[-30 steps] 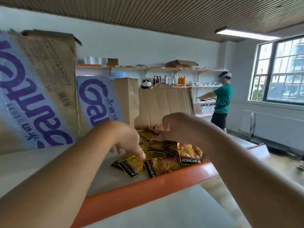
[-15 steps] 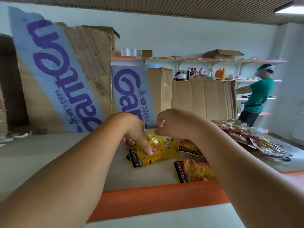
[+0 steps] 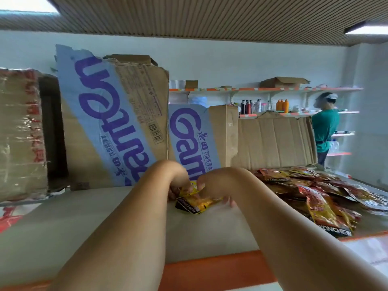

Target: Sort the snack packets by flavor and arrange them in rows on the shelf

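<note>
A few yellow snack packets [image 3: 196, 203] with black ends lie stacked on the pale shelf [image 3: 88, 223], near its middle. My left hand [image 3: 178, 181] holds their far left edge with curled fingers. My right hand [image 3: 212, 185] grips the right side, fingertips showing under the packets. A loose heap of red and orange snack packets [image 3: 319, 198] covers the shelf to the right, one marked KONCHEW at the front edge.
Tall cardboard boxes [image 3: 117, 122] with blue and purple print stand along the back of the shelf, a flattened carton [image 3: 275, 141] beside them. The shelf has an orange front lip [image 3: 212, 267]. A person in a green shirt [image 3: 325, 129] stands at wall shelves far right.
The view has swung left, so the red heap now sits further right. Both hands have closed together on the yellow packets and gathered them into one stack left of the heap.
</note>
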`<state>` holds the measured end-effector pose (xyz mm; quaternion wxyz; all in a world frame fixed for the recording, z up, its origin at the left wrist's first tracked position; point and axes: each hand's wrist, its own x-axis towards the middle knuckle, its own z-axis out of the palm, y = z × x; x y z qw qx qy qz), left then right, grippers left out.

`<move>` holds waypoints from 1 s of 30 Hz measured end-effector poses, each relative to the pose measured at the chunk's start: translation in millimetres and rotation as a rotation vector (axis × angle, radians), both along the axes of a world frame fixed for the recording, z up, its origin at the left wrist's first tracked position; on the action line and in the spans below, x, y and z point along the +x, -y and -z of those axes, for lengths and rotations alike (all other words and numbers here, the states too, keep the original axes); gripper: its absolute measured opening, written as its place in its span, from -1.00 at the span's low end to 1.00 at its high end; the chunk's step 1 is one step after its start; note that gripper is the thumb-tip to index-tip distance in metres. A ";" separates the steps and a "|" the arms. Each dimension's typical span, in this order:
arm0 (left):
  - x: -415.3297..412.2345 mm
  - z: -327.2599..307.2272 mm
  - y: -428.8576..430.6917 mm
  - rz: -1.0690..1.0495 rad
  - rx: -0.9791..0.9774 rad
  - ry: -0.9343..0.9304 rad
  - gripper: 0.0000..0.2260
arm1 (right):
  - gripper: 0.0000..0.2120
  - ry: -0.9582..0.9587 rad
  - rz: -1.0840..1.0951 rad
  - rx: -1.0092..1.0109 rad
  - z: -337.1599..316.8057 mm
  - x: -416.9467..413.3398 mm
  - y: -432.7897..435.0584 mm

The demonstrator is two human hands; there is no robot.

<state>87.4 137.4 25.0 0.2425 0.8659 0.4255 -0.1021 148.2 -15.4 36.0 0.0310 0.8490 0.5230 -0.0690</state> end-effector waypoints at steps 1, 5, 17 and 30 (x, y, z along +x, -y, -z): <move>0.7 -0.2 -1.0 0.005 0.012 0.009 -0.74 | -0.62 0.012 -0.022 0.024 3.0 1.6 -0.2; -1.9 -1.6 -0.1 0.016 0.104 0.001 -0.67 | -0.66 -0.123 -0.016 0.141 13.8 8.4 1.8; -52.8 -16.9 -36.0 0.002 0.164 -0.202 -0.68 | -0.52 0.014 -0.005 0.123 16.7 11.8 -3.2; -82.7 1.7 -15.4 0.346 0.519 -0.100 -0.32 | -0.67 -0.071 -0.004 0.242 19.0 -4.8 -1.8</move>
